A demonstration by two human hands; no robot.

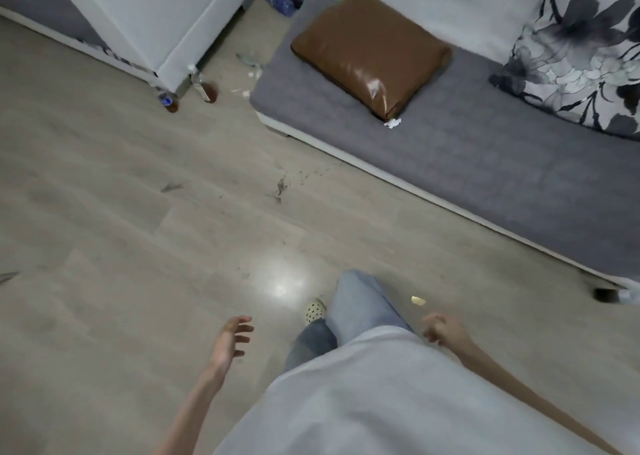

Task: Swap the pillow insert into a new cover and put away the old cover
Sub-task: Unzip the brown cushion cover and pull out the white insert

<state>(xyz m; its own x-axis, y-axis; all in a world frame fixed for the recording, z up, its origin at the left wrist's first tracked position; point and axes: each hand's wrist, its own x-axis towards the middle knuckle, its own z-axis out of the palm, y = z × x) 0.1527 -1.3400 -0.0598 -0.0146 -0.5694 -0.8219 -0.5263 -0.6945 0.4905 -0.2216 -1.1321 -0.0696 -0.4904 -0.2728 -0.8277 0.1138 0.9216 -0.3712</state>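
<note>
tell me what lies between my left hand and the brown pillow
Head view: mostly bare floor with dark smudges, then the grey seat's edge; left hand, brown pillow.

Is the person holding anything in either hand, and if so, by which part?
Nothing is held. The left hand is open with spread fingers; the right hand hangs loosely curled. The shiny brown rectangular pillow lies untouched on the grey sofa seat.

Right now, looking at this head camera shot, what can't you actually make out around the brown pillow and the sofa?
- Brown pillow: its opening or zip is not visible in the head view.
- Floral cushion: cut off by the right edge.
- Bottles by the white sofa base: labels too small and blurred.
- New cover: none visible.
- Right hand: blurred, finger pose unclear.
</note>
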